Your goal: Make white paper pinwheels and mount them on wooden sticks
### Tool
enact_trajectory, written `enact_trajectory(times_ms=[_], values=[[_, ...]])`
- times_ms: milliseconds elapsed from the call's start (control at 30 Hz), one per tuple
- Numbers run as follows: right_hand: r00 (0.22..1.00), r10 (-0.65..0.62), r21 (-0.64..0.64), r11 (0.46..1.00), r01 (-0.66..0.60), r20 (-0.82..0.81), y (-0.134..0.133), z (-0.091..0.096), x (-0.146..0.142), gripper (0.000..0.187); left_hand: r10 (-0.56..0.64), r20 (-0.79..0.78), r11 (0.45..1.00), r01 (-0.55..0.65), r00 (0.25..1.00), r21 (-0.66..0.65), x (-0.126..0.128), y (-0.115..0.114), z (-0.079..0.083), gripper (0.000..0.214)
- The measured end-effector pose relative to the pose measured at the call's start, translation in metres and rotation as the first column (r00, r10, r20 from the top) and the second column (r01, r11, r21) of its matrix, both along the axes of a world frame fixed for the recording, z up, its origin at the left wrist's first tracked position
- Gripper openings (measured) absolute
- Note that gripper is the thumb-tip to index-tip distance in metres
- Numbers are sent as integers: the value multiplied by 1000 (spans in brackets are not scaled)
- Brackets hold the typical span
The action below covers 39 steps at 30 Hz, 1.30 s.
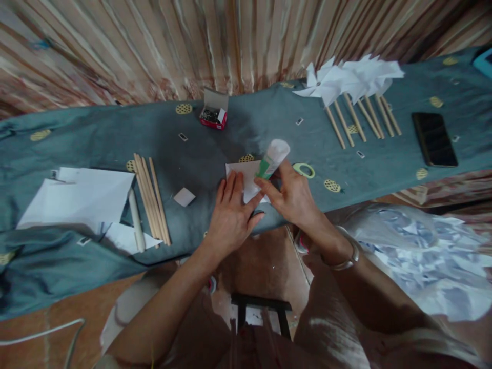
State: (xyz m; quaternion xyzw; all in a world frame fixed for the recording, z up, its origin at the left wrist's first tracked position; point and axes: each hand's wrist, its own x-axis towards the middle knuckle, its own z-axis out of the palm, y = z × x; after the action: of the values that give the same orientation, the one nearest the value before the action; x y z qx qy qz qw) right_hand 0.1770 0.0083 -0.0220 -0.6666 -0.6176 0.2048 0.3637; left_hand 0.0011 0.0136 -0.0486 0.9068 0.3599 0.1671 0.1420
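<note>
A small square of white paper (249,168) lies on the cloth in front of me. My left hand (233,212) is open, its fingers lying flat on the paper's left part. In my right hand (290,193) is a white and green glue stick (272,158), gripped near its lower end and tilted, with its base up. Its tip is down at the paper, hidden behind my fingers. Just right of that hand is a yellow-green ring-shaped thing (304,170). A smaller paper piece (184,197) lies to the left, apart from both hands.
Wooden sticks (148,200) and white paper sheets (82,197) lie at left. Behind stands an open red box (213,118) of small metal pieces. Paper pinwheels (346,82) on sticks and a phone (434,139) are at right. A plastic bag (426,261) of paper sits below the table edge.
</note>
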Motion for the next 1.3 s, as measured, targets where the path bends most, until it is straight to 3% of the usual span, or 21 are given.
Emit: enact_trajectory(times_ms=[100, 267, 400, 533, 700, 900, 1067, 1200, 1300], values=[[953, -91, 1, 995, 95, -288, 1, 1, 9, 30, -7, 22, 1000, 6, 1000, 16, -1, 0, -4, 47], [656, -151, -76, 987, 141, -740, 1, -1, 17, 31, -16, 123, 997, 8, 992, 72, -7, 0, 0, 56], [423, -242, -194, 969, 153, -873, -5, 2, 22, 29, 57, 247, 985, -95, 967, 146, -28, 12, 17, 64], [301, -270, -232, 960, 157, -915, -13, 8, 27, 23, 244, 260, 924, -305, 934, 230, -66, 28, 29, 60], [242, -294, -269, 954, 130, -925, -21, 12, 31, 20, 368, 107, 902, -383, 924, 198, -100, 30, 27, 49], [255, -294, -278, 956, 99, -921, -27, 14, 25, 26, 416, 53, 900, -420, 908, 117, -102, 25, 22, 31], [205, -282, -281, 959, 37, -937, -34, 18, 19, 28, 394, 272, 914, -405, 878, -16, -84, 21, 26, 24], [139, -243, -256, 963, -88, -960, -40, 18, 12, 27, 385, 501, 913, -242, 775, -329, -52, 0, 38, 25], [106, -224, -238, 962, -133, -969, -43, 18, 7, 27, 383, 561, 895, -146, 734, -421, -34, -12, 44, 27]])
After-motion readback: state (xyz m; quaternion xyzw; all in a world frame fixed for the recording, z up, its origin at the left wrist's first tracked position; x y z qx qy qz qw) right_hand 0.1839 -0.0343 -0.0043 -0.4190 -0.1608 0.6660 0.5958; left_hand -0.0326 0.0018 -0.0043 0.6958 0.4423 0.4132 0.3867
